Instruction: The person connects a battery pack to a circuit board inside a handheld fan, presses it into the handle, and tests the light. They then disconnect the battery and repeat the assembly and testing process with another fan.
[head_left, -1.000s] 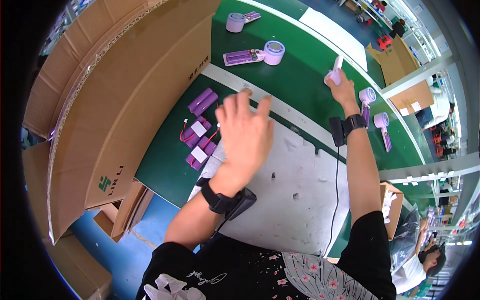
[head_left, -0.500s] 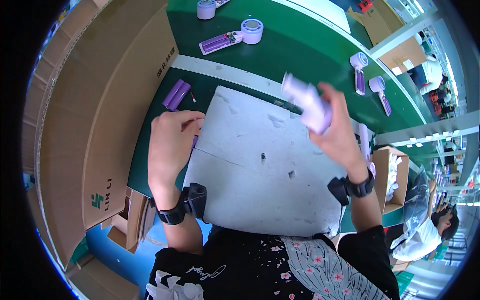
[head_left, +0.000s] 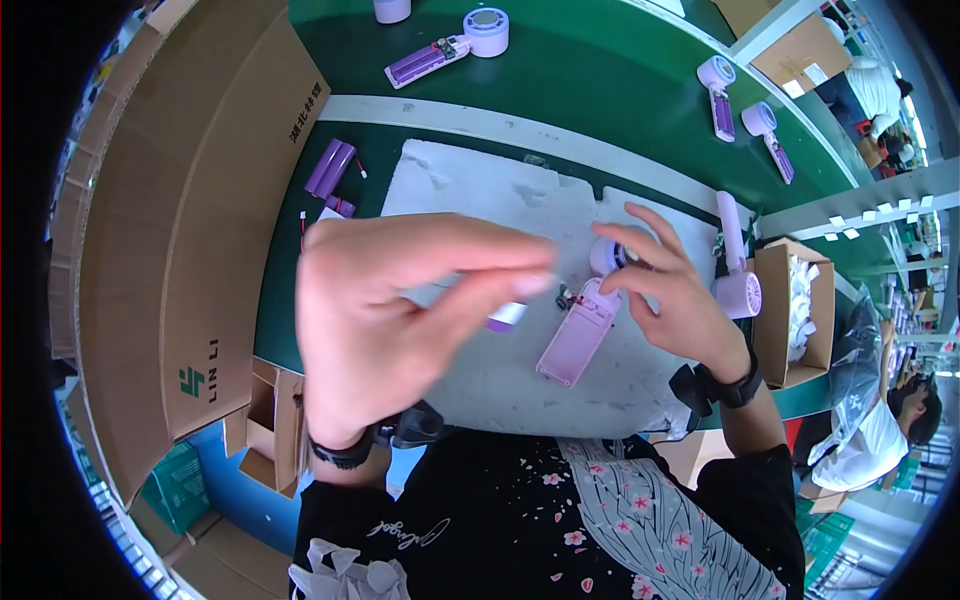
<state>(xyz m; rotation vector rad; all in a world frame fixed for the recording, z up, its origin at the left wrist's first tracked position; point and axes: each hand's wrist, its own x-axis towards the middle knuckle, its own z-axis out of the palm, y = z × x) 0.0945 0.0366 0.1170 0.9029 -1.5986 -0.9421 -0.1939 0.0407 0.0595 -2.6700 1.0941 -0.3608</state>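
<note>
A lilac handheld fan point(head_left: 578, 338) lies on the white foam board, its handle's hollow inside facing up and a small circuit board and wires by its neck. My right hand point(head_left: 680, 300) rests over the neck and fan head, fingers curved onto them and thumb apart. Close to the camera, my left hand point(head_left: 390, 310) is raised over the board's left part, thumb and forefinger pinched; their tips are blurred. Below that pinch shows a small purple and white piece point(head_left: 507, 316), mostly hidden by the hand; whether it hangs from the fingers I cannot tell.
Purple battery packs point(head_left: 330, 168) with thin leads lie left of the foam board point(head_left: 470, 390), beside a tall carton point(head_left: 230, 200). Another fan point(head_left: 738, 290) and an open box point(head_left: 825, 330) stand right. Several fans point(head_left: 487, 32) with exposed handles lie on the green bench behind.
My right hand has lowered the fan from the air onto the foam board. My left hand has left the battery packs, rising and moving right over the board.
</note>
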